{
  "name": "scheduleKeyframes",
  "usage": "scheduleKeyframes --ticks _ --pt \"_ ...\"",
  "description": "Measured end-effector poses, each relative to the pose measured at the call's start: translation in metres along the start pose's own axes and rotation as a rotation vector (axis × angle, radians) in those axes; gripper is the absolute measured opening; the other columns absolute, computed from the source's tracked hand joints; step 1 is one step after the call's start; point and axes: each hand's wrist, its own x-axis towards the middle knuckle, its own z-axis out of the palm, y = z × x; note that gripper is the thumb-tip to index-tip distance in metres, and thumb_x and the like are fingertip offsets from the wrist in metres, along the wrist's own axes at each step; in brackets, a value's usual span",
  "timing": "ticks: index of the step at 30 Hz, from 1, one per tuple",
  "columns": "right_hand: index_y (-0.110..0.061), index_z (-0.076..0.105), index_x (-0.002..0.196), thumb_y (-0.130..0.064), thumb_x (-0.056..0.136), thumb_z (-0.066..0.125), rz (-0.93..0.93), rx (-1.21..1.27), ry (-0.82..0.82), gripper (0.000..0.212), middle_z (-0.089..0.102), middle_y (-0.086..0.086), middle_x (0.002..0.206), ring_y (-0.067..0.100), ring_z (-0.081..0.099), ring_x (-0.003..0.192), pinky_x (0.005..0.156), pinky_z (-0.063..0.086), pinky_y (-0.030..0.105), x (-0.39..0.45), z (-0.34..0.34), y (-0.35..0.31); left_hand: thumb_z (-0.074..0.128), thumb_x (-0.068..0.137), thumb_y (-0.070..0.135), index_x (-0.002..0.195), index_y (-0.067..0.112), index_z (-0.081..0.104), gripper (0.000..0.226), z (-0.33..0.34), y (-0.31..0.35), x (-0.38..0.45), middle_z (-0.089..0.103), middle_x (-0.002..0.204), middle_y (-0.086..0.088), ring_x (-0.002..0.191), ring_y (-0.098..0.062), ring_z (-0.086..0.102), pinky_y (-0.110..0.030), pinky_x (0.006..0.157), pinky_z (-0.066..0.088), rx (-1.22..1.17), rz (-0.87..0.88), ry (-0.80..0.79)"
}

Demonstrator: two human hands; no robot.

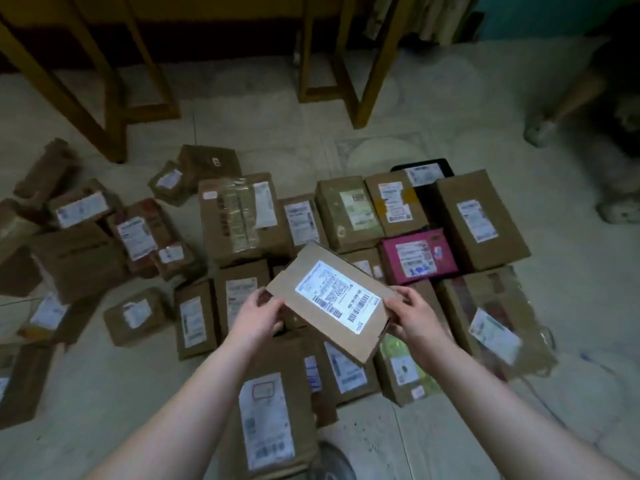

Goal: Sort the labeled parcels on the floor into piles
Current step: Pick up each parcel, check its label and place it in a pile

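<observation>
I hold a flat brown cardboard parcel (pixel 332 299) with a white barcode label up over the floor, tilted, label facing me. My left hand (pixel 258 315) grips its left edge and my right hand (pixel 414 315) grips its right edge. Below it, several brown labeled parcels lie packed side by side on the tiled floor (pixel 104 386), among them a pink parcel (pixel 417 256), a tall box (pixel 479 220) at the right and a long box (pixel 268 420) near me. A looser group of parcels (pixel 79 237) lies scattered at the left.
Wooden furniture legs (pixel 110 98) stand at the back left and another pair (pixel 360 74) at the back centre. Someone's leg and foot (pixel 540 126) rest on the floor at the far right. Bare tiles show behind the parcels and at the front left.
</observation>
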Motion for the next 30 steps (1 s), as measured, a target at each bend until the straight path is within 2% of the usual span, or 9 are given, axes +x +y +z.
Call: scheduleKeyframes --ticks 3,7,10,13,16,22,24,27,30 --pt "-0.021 0.061 0.111 -0.012 0.094 0.060 0.079 0.106 0.073 0.019 0.071 0.005 0.101 0.020 0.069 0.084 0.061 0.055 0.031 -0.005 -0.027 0.049 0.049 0.100 0.038 0.146 0.016 0.041 0.051 0.027 -0.018 0.008 0.052 0.143 -0.010 0.128 -0.028 0.050 -0.033 0.100 0.043 0.672 0.190 0.031" --pt "-0.022 0.062 0.109 -0.008 0.093 0.062 0.142 0.199 0.148 0.021 0.071 0.004 0.099 0.020 0.068 0.083 0.065 0.055 0.032 -0.020 -0.043 0.109 0.044 0.099 0.042 0.148 0.020 0.038 0.053 0.044 -0.038 0.019 0.049 0.142 -0.008 0.126 -0.027 0.050 -0.040 0.100 0.047 1.113 0.335 -0.045" --pt "-0.027 0.059 0.113 -0.012 0.093 0.065 -0.034 0.005 0.258 0.026 0.065 -0.003 0.110 0.014 0.067 0.096 0.080 0.056 0.030 -0.032 -0.044 0.140 0.041 0.100 0.040 0.145 0.019 0.040 0.050 0.050 -0.050 0.025 0.050 0.138 -0.011 0.125 -0.030 0.050 -0.045 0.099 0.048 1.325 0.371 -0.060" --pt "-0.030 0.049 0.117 -0.016 0.093 0.065 -0.146 -0.206 0.337 0.032 0.054 -0.006 0.118 0.000 0.057 0.096 0.073 0.043 0.009 -0.039 -0.033 0.160 0.036 0.101 0.042 0.139 0.018 0.047 0.046 0.052 -0.063 0.030 0.053 0.132 -0.011 0.120 -0.030 0.053 -0.045 0.099 0.047 1.460 0.351 -0.092" --pt "-0.023 0.047 0.121 -0.014 0.094 0.063 -0.161 -0.316 0.360 0.033 0.049 0.000 0.124 0.013 0.054 0.097 0.070 0.038 0.008 -0.034 -0.017 0.184 0.033 0.101 0.043 0.139 0.021 0.047 0.046 0.051 -0.076 0.033 0.055 0.129 -0.009 0.117 -0.028 0.054 -0.043 0.097 0.047 1.601 0.380 -0.091" --pt "-0.019 0.048 0.131 -0.016 0.098 0.057 0.008 -0.253 0.341 0.034 0.050 0.008 0.136 0.013 0.049 0.099 0.083 0.041 0.024 -0.023 0.010 0.207 0.035 0.101 0.041 0.132 0.020 0.055 0.042 0.048 -0.081 0.040 0.058 0.123 -0.007 0.112 -0.026 0.056 -0.043 0.096 0.047 1.528 0.442 -0.041" --pt "-0.020 0.046 0.142 -0.017 0.101 0.052 0.047 -0.347 0.329 0.042 0.042 0.010 0.143 0.014 0.049 0.098 0.083 0.040 0.024 -0.020 0.007 0.209 0.035 0.101 0.040 0.131 0.019 0.056 0.042 0.048 -0.081 0.041 0.058 0.123 -0.007 0.112 -0.026 0.056 -0.044 0.096 0.048 1.504 0.443 -0.039" --pt "-0.021 0.033 0.153 -0.015 0.101 0.047 0.063 -0.616 0.284 0.054 0.028 0.010 0.148 0.024 0.054 0.111 0.082 0.047 0.028 -0.015 -0.002 0.207 0.035 0.101 0.041 0.131 0.019 0.055 0.042 0.049 -0.083 0.040 0.058 0.122 -0.008 0.112 -0.026 0.056 -0.045 0.096 0.048 1.508 0.447 -0.038" --pt "-0.013 0.021 0.156 -0.006 0.098 0.046 0.060 -0.707 0.227 0.063 0.028 0.014 0.149 0.026 0.058 0.102 0.069 0.048 0.029 -0.010 0.001 0.199 0.035 0.101 0.041 0.131 0.019 0.054 0.042 0.049 -0.083 0.039 0.057 0.123 -0.009 0.114 -0.027 0.054 -0.044 0.098 0.047 1.555 0.454 -0.037"
